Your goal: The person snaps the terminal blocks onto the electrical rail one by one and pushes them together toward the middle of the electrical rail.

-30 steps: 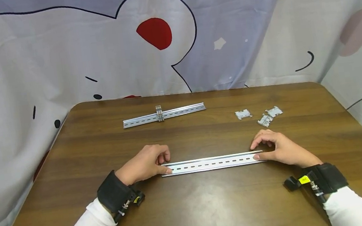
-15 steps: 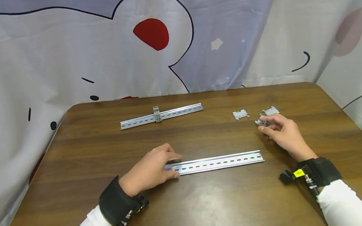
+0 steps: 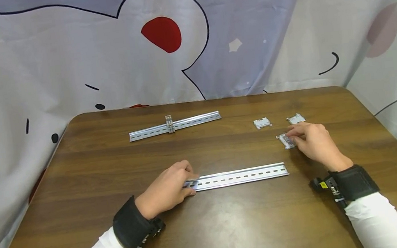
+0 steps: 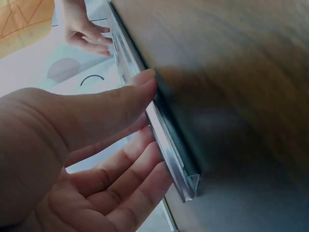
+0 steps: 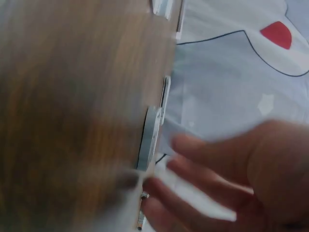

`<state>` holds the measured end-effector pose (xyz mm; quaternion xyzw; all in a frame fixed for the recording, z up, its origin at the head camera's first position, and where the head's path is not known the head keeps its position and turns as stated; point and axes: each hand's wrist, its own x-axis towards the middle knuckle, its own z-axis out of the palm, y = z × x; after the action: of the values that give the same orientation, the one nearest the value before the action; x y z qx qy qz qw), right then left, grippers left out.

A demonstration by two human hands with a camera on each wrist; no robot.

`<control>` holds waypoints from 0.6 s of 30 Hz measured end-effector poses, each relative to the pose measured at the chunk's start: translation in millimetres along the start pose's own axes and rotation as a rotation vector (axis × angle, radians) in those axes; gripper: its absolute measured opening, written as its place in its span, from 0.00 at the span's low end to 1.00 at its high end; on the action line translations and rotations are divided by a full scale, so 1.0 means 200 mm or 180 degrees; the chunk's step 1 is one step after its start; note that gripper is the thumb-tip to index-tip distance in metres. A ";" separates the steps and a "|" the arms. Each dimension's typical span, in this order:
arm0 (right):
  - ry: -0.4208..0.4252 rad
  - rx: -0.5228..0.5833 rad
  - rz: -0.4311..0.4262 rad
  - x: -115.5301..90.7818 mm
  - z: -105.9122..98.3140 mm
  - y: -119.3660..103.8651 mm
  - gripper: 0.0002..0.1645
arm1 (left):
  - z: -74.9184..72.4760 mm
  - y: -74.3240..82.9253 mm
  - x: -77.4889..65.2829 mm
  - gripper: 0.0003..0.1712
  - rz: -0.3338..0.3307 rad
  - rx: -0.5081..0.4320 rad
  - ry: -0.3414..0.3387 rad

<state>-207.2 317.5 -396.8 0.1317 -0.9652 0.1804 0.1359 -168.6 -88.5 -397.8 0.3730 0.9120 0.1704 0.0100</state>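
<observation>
I have the slotted rail on the worktop as my landmark, its length running left to right in front of the person. My left hand is narrow on it, pinching its left end: the head view gives me the thumb at the near edge with fingers over the far edge, and the left wrist view shows the rail's end jutting out past the fingers.

My right hand is beyond the right end of the rail, thumb and forefinger at a small white piece and touching it. The fingers are bent, with only a small gap from thumb to forefinger; the right wrist view is blurred, so I cannot tell whether they grip the piece. That piece lies beyond the rail's right end, apart from it.

A second white piece, the right-hand spare, sits farther beyond the same end of the rail, just past my knuckles. The left-hand spare lies farther beyond the rail too, slightly inward of that end.

Well beyond the rail's left half is another rail, slightly slanted, with a stack of upright blocks across its middle. Past everything, a printed curtain hangs beyond the slotted rail.
</observation>
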 end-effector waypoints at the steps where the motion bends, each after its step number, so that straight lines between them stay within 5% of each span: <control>1: 0.0013 0.0015 0.0117 0.00 0.00 0.00 0.10 | 0.00 0.00 0.00 0.21 -0.0028 -0.0012 0.0002; 5: -0.0312 -0.0057 0.0398 0.00 -0.01 -0.01 0.18 | 0.01 0.00 0.00 0.21 -0.0104 -0.0070 -0.0001; 9: -0.0641 -0.0126 0.0353 0.00 0.00 -0.03 0.20 | 0.01 -0.01 0.01 0.19 -0.0167 -0.0141 -0.0032; 18: -0.0935 -0.0095 0.0331 0.00 -0.03 -0.07 0.22 | 0.01 -0.01 0.01 0.20 -0.0244 -0.0211 -0.0078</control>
<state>-201.4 307.1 -386.9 0.1045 -0.9828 0.1516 -0.0144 -171.3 -87.7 -400.7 0.3393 0.9193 0.1955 0.0400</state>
